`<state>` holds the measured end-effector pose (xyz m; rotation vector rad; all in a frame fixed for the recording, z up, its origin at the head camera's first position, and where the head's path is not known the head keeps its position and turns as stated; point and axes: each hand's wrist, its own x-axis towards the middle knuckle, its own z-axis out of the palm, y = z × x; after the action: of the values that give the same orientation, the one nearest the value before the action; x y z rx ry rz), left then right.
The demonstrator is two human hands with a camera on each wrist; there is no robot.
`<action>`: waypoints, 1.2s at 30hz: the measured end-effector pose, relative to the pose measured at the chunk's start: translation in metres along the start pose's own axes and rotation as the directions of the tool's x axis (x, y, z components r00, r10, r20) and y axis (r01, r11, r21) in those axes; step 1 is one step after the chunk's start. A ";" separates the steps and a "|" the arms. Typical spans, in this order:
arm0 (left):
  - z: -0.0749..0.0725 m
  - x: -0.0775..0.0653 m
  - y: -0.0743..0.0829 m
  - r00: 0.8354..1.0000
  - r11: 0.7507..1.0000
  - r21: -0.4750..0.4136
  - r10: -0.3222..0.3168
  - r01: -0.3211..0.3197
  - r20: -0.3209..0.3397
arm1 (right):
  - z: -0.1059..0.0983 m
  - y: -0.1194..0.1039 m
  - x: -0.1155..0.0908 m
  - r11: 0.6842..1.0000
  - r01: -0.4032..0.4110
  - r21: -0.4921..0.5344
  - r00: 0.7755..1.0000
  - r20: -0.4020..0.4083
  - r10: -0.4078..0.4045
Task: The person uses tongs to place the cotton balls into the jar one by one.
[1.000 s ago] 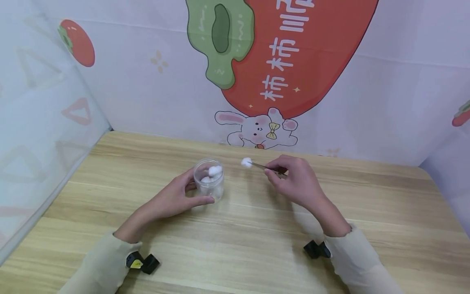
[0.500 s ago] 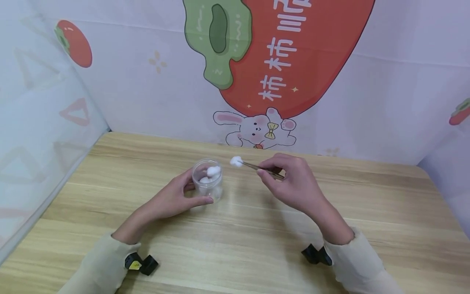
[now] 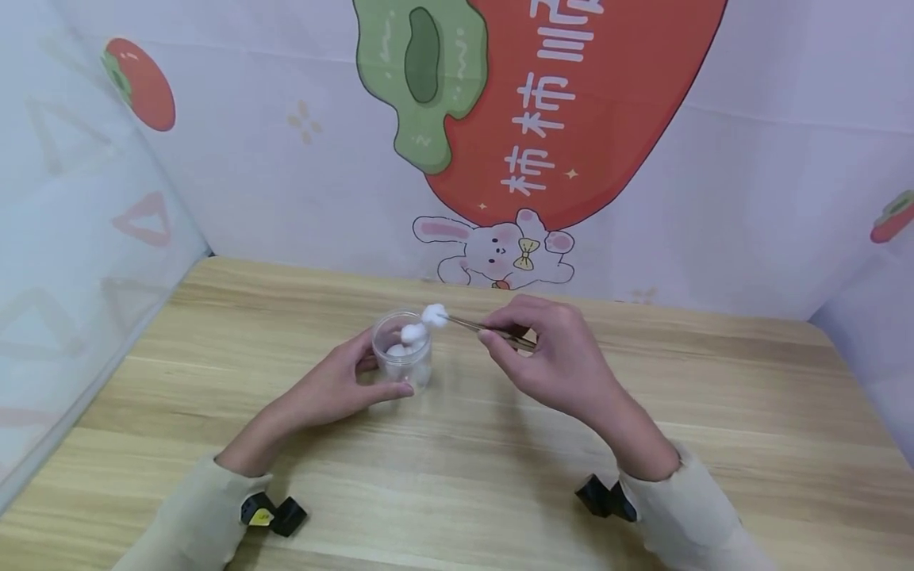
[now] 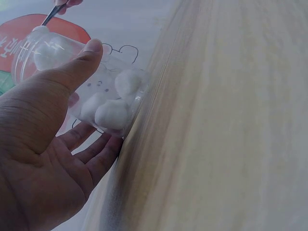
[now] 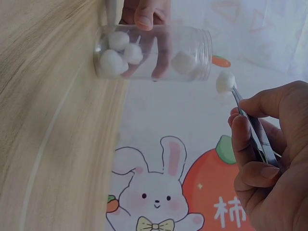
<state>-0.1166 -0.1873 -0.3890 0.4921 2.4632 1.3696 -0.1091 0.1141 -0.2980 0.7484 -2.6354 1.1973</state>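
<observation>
My left hand [image 3: 343,381] grips a clear plastic jar [image 5: 144,67], thumb on the near side and fingers around the back. The jar stands upright on the table without a lid. Several cotton balls [image 4: 111,114] lie at its bottom, and one more cotton ball [image 5: 183,62] sits higher, close below the rim. My right hand [image 3: 557,349] pinches metal tweezers [image 3: 493,331] between thumb and fingers. Their tips hold a cotton ball [image 5: 225,82], which is just outside the jar's mouth in the right wrist view and overlaps the rim's right edge in the head view.
The wooden table [image 3: 457,492] runs back to a white printed cloth [image 3: 286,182] with a rabbit and a large persimmon. Another cloth panel [image 3: 71,262] borders the left side. A small black camera [image 3: 274,514] is strapped at the left cuff, with another camera [image 3: 605,498] at the right.
My right hand has moved left with the tweezers, bringing the pinched cotton ball from well right of the jar to its rim. The left hand and jar have stayed in place.
</observation>
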 end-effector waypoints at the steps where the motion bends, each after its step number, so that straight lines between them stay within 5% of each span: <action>1: 0.000 0.000 0.001 1.000 1.000 0.001 0.003 -0.003 -0.002 | 0.000 -0.002 0.001 1.000 0.005 -0.001 1.000 0.007 -0.005; 24: -0.002 0.000 0.001 1.000 1.000 -0.024 0.016 -0.016 -0.001 | 0.013 -0.012 0.008 0.985 0.048 -0.167 0.994 0.104 -0.031; 36: -0.003 -0.002 0.001 1.000 1.000 -0.019 0.011 -0.011 -0.002 | 0.014 -0.011 0.006 0.989 0.027 -0.145 0.996 0.085 -0.015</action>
<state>-0.1162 -0.1902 -0.3865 0.5006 2.4508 1.3966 -0.1079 0.0951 -0.2984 0.8142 -2.7386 0.9747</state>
